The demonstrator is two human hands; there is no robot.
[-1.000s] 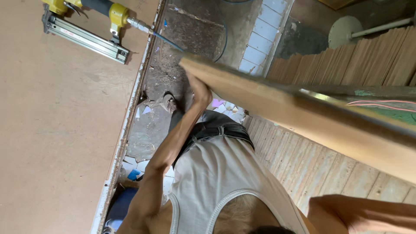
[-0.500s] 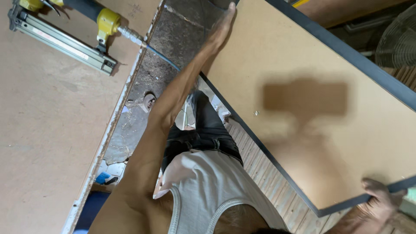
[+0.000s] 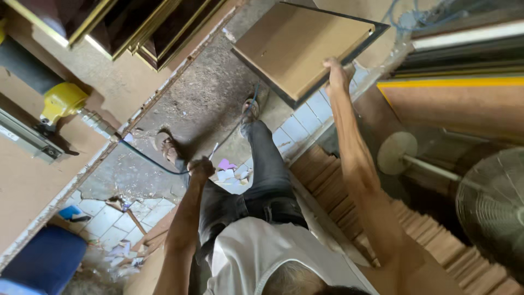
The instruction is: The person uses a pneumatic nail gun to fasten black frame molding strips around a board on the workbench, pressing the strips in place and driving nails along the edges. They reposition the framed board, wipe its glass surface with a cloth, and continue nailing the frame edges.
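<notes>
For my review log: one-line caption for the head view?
Right hand grips the edge of a dark-edged board near the floor; left hand hangs closed by the knee.

Board (image 3: 297, 46): tan face, dark edging, upper centre. Nailer (image 3: 63, 101): yellow fitting, grey body, upper left. Hose (image 3: 158, 164): dark blue-green. Floor (image 3: 204, 93): grey concrete, white tiles. Stool (image 3: 41, 259): blue, lower left. Trousers (image 3: 262, 175): grey. Vest (image 3: 262, 251): white. Panel (image 3: 453, 82): yellow edge, right.

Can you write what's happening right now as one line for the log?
right hand: grips edge of framed board | left hand: closed, free, by thigh | nail gun on workbench
</notes>
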